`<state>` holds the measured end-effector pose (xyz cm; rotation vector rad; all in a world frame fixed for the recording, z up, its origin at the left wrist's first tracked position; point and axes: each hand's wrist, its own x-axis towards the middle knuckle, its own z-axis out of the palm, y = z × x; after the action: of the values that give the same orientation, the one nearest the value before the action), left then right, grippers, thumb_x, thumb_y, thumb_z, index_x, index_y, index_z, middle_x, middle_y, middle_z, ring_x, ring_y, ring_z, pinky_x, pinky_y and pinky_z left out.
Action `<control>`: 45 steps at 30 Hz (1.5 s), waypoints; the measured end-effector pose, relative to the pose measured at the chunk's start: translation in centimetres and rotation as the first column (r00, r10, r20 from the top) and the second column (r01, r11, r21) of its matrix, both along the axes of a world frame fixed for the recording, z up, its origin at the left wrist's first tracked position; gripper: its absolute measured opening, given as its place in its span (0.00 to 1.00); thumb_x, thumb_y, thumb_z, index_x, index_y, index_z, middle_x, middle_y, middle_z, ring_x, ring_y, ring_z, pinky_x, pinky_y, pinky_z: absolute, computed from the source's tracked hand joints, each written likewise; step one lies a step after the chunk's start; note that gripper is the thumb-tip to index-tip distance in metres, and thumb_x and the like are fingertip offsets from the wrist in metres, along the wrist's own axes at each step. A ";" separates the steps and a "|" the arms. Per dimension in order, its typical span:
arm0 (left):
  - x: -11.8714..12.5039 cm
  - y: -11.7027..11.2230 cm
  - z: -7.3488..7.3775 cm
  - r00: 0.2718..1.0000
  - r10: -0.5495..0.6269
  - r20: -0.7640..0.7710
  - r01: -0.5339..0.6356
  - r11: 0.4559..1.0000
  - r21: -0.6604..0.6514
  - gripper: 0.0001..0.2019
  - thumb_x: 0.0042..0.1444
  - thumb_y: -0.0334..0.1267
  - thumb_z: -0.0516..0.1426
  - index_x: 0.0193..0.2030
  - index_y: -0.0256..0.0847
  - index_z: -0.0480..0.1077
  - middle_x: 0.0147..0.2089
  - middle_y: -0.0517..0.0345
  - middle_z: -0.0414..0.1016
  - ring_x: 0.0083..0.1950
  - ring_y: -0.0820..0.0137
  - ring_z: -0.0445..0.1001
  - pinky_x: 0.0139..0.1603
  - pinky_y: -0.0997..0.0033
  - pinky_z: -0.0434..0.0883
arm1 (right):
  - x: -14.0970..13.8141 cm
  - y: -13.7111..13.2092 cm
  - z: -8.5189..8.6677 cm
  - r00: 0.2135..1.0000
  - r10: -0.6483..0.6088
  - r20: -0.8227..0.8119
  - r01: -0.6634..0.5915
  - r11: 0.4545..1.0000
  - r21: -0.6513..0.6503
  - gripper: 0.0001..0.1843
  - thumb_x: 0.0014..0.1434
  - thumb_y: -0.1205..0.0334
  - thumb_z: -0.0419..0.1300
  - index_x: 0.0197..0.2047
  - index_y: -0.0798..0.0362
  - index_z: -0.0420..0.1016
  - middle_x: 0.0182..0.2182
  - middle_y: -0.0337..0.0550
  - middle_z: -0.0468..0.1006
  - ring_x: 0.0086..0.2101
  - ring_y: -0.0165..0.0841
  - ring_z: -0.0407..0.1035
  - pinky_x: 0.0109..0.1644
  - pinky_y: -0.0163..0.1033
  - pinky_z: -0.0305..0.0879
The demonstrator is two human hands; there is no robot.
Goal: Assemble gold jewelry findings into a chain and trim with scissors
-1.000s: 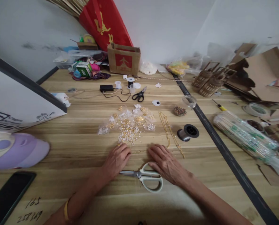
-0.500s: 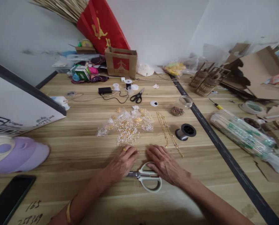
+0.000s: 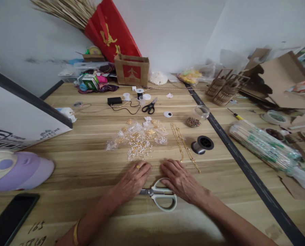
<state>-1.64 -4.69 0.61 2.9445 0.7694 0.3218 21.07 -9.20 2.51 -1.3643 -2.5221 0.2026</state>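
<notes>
Your left hand has come closer to your right hand over the last second, and it now covers most of the blades of the white-handled scissors, which showed a second ago. Between your hands, a short stretch of thin gold chain lies in view, running from the fingers of one toward the fingers of the other. Your fingers are curled down at the surface on both sides, but the tips are hidden, so you cannot tell whether they pinch the chain or only press on it. Your right thumb lies over the upper handle loop of the scissors.

Just beyond your hands, small plastic bags hold clear and gold-coloured pieces, with loose beads spread on the near side of them. To the right, a gold necklace lies in two strands near a spool wound with grey wire. Past it, a clear jar has multicoloured beads gathered at its bottom.

At the far edge, a paper bag stands with its mouth open; you cannot see what is inside. Behind it, a red bag leans with dried stalks sticking out. Far right, a clear plastic pack holds pale sticks.
</notes>
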 end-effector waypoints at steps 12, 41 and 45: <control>0.2 -0.2 0.1 1.000 0.022 -0.022 -0.022 1.000 -0.011 0.14 0.61 0.31 0.49 0.52 0.31 0.64 0.51 0.47 0.68 0.56 0.61 0.61 0.58 0.59 0.61 | 0.1 -0.1 0.1 1.000 0.005 0.018 -0.004 1.000 -0.018 0.18 0.63 0.56 0.52 0.51 0.57 0.66 0.48 0.54 0.69 0.54 0.43 0.59 0.55 0.52 0.61; -0.5 1.2 -0.6 0.964 0.139 0.228 -0.121 0.988 -0.093 0.10 0.61 0.31 0.49 0.46 0.36 0.68 0.42 0.51 0.72 0.46 0.66 0.69 0.49 0.62 0.69 | 0.1 0.7 0.4 1.000 -0.008 -0.004 0.008 1.000 -0.026 0.11 0.64 0.62 0.51 0.47 0.56 0.68 0.43 0.52 0.71 0.48 0.42 0.63 0.51 0.50 0.62; -0.1 1.5 -0.3 0.970 0.142 0.199 -0.129 0.989 -0.076 0.08 0.60 0.32 0.50 0.42 0.38 0.70 0.38 0.53 0.72 0.42 0.66 0.69 0.46 0.63 0.70 | 0.1 1.7 0.0 0.999 0.031 0.037 -0.030 0.999 -0.015 0.08 0.64 0.66 0.51 0.43 0.55 0.69 0.37 0.48 0.72 0.42 0.38 0.65 0.46 0.45 0.63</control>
<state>-1.79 -3.20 0.28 2.7506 0.9345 0.5886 21.19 -7.48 2.55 -1.3479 -2.5786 0.2036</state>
